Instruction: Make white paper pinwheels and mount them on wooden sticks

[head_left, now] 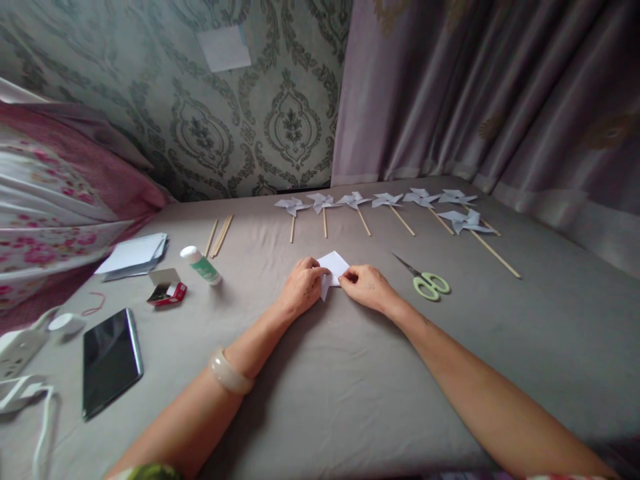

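Observation:
A small folded sheet of white paper (334, 265) lies on the grey cloth between my two hands. My left hand (303, 287) is closed on its left side, and a pointed flap of the paper sticks out below the fingers. At the right edge, my right hand (367, 285) pinches the paper between thumb and fingers. Part of the sheet is hidden under the left fingers. Scissors with green handles (431, 285) rest to the right of my right hand, blades pointing away to the left.
Several paper pinwheels on sticks (354, 200) lie in a row at the back. On the left are a glue stick (203, 267), loose wooden sticks (222, 236), a paper stack (133, 255), a small red box (167, 292), a phone (113, 363) and a white power strip (20, 350).

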The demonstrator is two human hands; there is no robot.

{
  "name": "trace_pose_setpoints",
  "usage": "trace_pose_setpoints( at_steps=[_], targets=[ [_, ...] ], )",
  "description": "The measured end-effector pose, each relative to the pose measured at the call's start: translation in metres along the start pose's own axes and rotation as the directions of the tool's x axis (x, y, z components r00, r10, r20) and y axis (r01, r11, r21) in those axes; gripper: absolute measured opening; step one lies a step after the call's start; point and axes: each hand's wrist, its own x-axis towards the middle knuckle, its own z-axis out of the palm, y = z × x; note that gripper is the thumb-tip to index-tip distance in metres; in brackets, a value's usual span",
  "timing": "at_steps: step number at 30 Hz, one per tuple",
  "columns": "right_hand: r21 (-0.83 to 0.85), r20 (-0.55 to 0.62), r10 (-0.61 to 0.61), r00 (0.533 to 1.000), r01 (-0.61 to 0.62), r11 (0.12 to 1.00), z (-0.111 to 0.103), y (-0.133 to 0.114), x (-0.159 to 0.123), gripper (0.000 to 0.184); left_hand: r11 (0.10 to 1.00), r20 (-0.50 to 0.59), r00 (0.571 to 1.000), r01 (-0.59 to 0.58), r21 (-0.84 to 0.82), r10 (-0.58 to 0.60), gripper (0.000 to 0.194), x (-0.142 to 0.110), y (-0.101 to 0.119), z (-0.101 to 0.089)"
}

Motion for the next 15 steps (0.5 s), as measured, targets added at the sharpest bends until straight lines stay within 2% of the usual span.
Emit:
trace_pose_setpoints(
  at_steps=[6, 12, 15],
  targets=[
    [-0.01, 0.002, -0.005, 1.0, 0.005, 1.0, 0.0, -0.001, 0.0, 0.021, 0.999, -0.022, 1.0, -0.01, -0.05, 0.009, 0.035, 0.002, -0.001, -0.001],
    [0.002, 0.006, 0.01, 1.0, -0.01, 1.0, -0.003, -0.003, -0.002, 0.021, 0.996, -0.164, 0.983, 0.069, -0.056, -0.077, 0.027, -0.003, 0.008, -0.011],
    [0.008, 0.011, 0.056, 0.998, -0.056, 0.998, -0.006, -0.004, -0.004, 0.021, 0.994, -0.19, 0.976, 0.1, -0.047, -0.107, 0.017, -0.005, 0.011, -0.014]
  ],
)
